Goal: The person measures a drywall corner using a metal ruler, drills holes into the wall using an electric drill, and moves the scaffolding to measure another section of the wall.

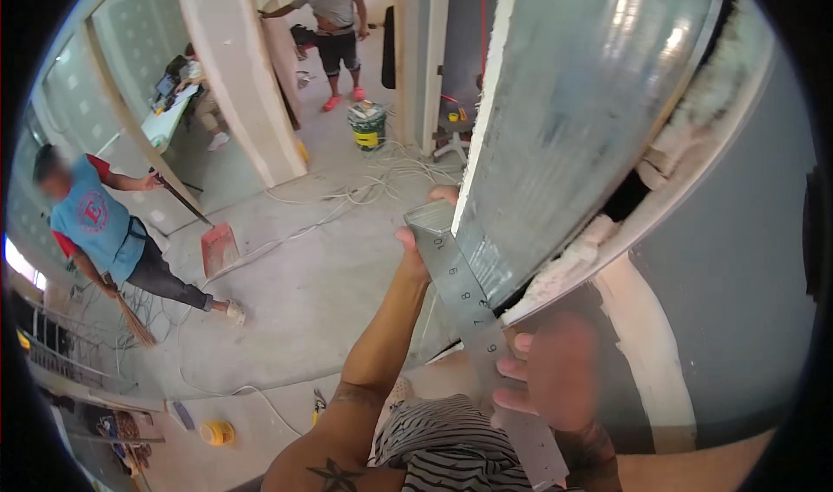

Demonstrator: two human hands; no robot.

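A long metal ruler (pixel 465 294) slants across the end of an opened wall, its face printed with scale marks. At its far end my left hand (pixel 415 251) is closed round a squarish end piece, thumb on the near side and fingertips showing beyond. My right hand (pixel 560 370), blurred, grips the ruler lower down with its fingers over the edge. The ruler's upper part lies against the corner of a grey metal panel (pixel 581 136), close to that panel's bottom end. Between panel and wall board runs a dark gap with rough whitish filler (pixel 573 258).
To the left, a person (pixel 100 223) holds a broom (pixel 134 318) and a red dustpan (pixel 219 249). Another person (pixel 334 23) stands in the doorway near a bucket (pixel 368 127). Pale cables (pixel 356 193) cross the floor. A yellow tub (pixel 217 432) and pliers (pixel 318 403) lie lower left.
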